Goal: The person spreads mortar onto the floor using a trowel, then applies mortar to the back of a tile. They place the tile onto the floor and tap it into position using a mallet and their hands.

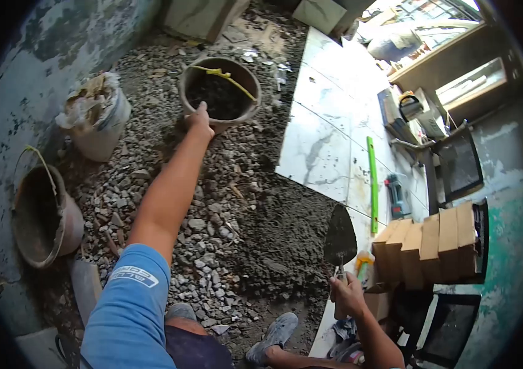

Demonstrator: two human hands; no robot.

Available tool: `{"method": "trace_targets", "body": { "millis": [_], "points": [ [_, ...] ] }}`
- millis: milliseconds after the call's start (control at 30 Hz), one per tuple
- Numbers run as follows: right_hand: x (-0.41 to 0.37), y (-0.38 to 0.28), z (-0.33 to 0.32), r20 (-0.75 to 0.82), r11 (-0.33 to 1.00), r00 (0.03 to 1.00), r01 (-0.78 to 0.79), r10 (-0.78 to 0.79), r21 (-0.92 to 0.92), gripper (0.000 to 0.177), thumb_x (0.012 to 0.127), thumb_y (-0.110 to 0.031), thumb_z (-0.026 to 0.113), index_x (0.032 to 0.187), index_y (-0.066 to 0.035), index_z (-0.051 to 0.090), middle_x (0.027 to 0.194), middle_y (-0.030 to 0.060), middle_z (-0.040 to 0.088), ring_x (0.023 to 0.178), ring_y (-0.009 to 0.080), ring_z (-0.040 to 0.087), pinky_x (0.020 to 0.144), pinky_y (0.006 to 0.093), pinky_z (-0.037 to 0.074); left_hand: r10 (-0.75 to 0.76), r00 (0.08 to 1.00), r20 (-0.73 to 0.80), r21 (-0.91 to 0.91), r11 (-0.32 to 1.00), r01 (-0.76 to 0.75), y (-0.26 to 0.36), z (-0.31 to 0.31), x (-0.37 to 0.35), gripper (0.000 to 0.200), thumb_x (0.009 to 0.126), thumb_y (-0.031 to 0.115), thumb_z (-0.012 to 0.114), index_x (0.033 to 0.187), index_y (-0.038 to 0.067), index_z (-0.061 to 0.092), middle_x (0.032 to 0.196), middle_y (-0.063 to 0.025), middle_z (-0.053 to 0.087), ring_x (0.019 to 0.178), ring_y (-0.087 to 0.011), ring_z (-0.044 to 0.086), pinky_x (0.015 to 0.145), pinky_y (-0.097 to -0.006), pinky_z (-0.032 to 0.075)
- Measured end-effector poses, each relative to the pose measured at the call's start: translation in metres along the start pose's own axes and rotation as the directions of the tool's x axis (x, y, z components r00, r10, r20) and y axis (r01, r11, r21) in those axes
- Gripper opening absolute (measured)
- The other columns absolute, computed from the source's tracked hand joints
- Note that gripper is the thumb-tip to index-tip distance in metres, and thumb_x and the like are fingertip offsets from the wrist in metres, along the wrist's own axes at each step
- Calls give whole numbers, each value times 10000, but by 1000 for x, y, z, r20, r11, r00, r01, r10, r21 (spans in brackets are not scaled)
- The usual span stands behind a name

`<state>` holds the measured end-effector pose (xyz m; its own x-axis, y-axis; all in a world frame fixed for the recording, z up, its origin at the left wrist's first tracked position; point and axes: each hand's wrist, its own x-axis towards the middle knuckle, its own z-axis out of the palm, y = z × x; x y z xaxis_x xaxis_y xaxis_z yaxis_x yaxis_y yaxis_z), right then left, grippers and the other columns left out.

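Observation:
My left hand point(200, 122) grips the near rim of a round bucket point(253, 86) with a yellow cord across its top and dark material inside. The bucket stands on the gravel. In my right hand point(349, 295) is a trowel point(340, 237), held by its handle with the dark pointed blade directed away from me. The blade is beside a spread of wet grey mortar point(286, 237) on the ground. White marbled tiles point(320, 147) lie along the mortar's far and right sides.
A second bucket point(71, 227) lies tilted at the left, below a white sack-filled pail point(98, 129). On the tiles are a green level point(373, 184) and a teal tool point(398, 195). Stacked cardboard boxes point(430, 246) stand at the right. Loose gravel point(197, 224) covers the ground.

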<state>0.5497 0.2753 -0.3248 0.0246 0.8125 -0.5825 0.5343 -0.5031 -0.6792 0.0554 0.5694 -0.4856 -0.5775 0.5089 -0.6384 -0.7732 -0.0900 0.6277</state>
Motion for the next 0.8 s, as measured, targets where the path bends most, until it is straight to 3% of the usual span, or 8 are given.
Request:
{"method": "trace_targets", "body": {
  "millis": [67, 267, 367, 533, 600, 667, 733, 800],
  "points": [
    [-20, 13, -7, -53, 995, 998, -15, 20, 100, 217, 884, -220, 667, 867, -61, 520, 656, 8, 532, 523, 111, 509, 485, 272, 435, -66, 997, 28, -134, 989, 69, -5, 0, 14, 540, 846, 128, 637, 1315, -39, 428, 1253, -218, 528, 1094, -335, 579, 895, -450, 500],
    [-44, 19, -21, -67, 998, 997, -38, 41, 39, 232, 890, -221, 662, 892, -42, 514, 694, 28, 551, 544, 116, 529, 490, 277, 454, 179, 983, 48, 285, 940, -185, 66, -49, -17, 254, 806, 62, 576, 1040, -27, 536, 960, -144, 583, 849, -240, 594, 735, -408, 502],
    [-43, 14, -25, -40, 999, 999, -11, 13, 49, 254, 883, -233, 674, 893, -37, 512, 695, 29, 554, 538, 112, 521, 482, 278, 449, 148, 927, 345, 249, 938, -242, 91, -169, -55, 148, 785, 52, 579, 927, 34, 545, 792, -67, 517, 713, -181, 519, 641, -372, 451],
    [-28, -33, -5, 56, 994, 997, 62, -57, -93, 252, 882, -222, 681, 939, -32, 524, 663, 2, 516, 551, 91, 497, 494, 259, 436, 22, 955, 297, 153, 986, -71, 126, -384, -138, 160, 781, 13, 530, 932, 62, 550, 865, -37, 562, 818, -179, 567, 756, -333, 478],
    [-21, -61, 12, 142, 945, 982, 164, -128, -283, 261, 888, -190, 670, 990, -3, 519, 709, -3, 515, 580, 73, 479, 487, 256, 412, 51, 981, 187, 201, 976, -89, 146, -402, -193, 118, 810, 78, 501, 917, 60, 548, 894, -61, 590, 873, -201, 577, 825, -348, 475],
    [-15, -91, 39, 214, 898, 961, 244, -173, -368, 259, 890, -189, 640, 1003, 7, 514, 724, 61, 565, 601, 155, 552, 534, 302, 445, -51, 981, 187, -130, 989, 76, 168, -402, -234, 498, 932, 484, 417, 1132, 42, 529, 1013, -91, 582, 954, -232, 554, 907, -385, 430],
    [-15, -148, 82, 510, 199, 690, 674, -514, -712, 267, 869, -180, 622, 1021, 7, 509, 770, 159, 597, 683, 295, 601, 607, 374, 463, 109, 949, 296, 51, 990, -130, 188, -440, -265, 968, 784, 862, 233, 1509, 229, 136, 1361, -165, 453, 1168, -313, 471, 989, -444, 354],
    [-28, -194, 124, 553, 125, 728, 643, -405, -755, 272, 852, -154, 603, 1070, -13, 523, 831, 192, 600, 774, 368, 592, 658, 434, 462, 383, 916, 122, 334, 853, -401, 182, -402, -297, 1067, 739, 859, 398, 1529, 257, 9, 1521, -204, 203, 1378, -385, 246, 1063, -571, 237]
  ]
}}
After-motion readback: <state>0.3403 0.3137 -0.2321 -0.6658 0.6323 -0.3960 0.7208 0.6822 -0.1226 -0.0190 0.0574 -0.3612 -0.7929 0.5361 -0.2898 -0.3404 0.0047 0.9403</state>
